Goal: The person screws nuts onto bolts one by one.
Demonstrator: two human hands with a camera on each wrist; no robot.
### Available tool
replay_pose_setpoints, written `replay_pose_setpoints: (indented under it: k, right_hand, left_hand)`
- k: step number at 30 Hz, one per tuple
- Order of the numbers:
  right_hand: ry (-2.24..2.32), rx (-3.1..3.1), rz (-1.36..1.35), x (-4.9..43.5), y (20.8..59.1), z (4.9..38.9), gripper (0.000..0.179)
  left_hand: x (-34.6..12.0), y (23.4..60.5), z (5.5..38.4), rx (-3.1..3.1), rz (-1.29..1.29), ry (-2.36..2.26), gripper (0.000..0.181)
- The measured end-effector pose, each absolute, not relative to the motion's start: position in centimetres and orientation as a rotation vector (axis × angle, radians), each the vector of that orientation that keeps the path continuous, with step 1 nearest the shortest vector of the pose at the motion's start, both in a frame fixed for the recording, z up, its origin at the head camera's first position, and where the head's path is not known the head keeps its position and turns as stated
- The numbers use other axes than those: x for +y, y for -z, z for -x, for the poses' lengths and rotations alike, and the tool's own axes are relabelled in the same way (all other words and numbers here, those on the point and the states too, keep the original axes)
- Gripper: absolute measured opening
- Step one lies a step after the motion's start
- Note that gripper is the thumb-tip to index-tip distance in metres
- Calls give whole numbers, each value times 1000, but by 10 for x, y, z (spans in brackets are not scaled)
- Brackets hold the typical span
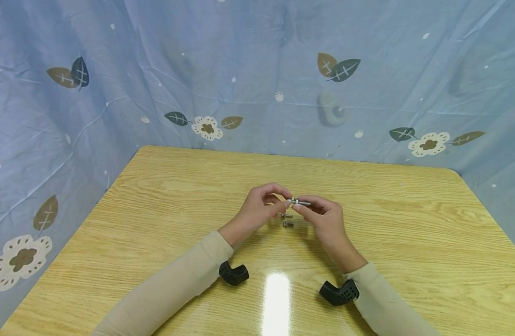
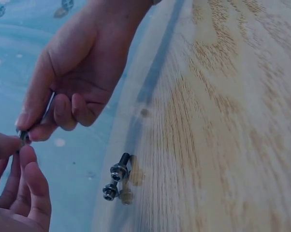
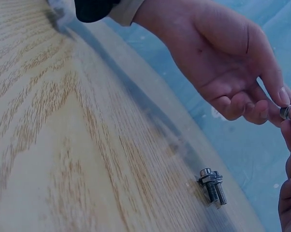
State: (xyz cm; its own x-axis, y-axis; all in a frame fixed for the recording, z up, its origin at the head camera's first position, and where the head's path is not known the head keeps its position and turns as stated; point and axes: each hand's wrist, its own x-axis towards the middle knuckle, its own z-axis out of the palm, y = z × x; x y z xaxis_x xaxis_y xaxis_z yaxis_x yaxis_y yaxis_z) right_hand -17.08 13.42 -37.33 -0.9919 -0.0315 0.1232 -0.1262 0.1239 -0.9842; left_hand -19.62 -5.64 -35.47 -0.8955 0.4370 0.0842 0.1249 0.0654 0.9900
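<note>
Both hands meet over the table, holding a silver bolt (image 1: 304,203) that lies roughly level. My left hand (image 1: 260,205) pinches the bolt's head end between thumb and fingertips. With thumb and fingers, my right hand (image 1: 328,219) grips a nut (image 1: 297,201) on the bolt, and the threaded shank sticks out to the right. In the right wrist view only a small metal part (image 3: 284,113) shows between the fingertips. Below the hands lie two more bolts, one farther back (image 1: 286,216) and one nearer (image 1: 288,224), with nuts or washers near their heads.
The wooden table (image 1: 190,186) has rounded far corners. A blue curtain (image 1: 257,65) with leaf and flower prints hangs behind it and along its sides. Black mounts sit on the left wrist (image 1: 233,274) and the right wrist (image 1: 339,292).
</note>
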Motion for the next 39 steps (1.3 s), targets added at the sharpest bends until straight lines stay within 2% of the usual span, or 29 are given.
replay_pose_setpoints:
  k: [13, 24, 39]
  right_hand:
    - [-2030, -2282, -173, 134, 374, 172, 25]
    - [-2030, -2295, -166, 134, 374, 171, 27]
    - [-2036, -2271, -185, 134, 374, 171, 23]
  left_hand:
    - [-55, 353, 197, 2114, -427, -1837, 22]
    - [-58, 354, 198, 2108, -556, -1865, 17]
    - [-55, 355, 200, 2099, -465, -1877, 20]
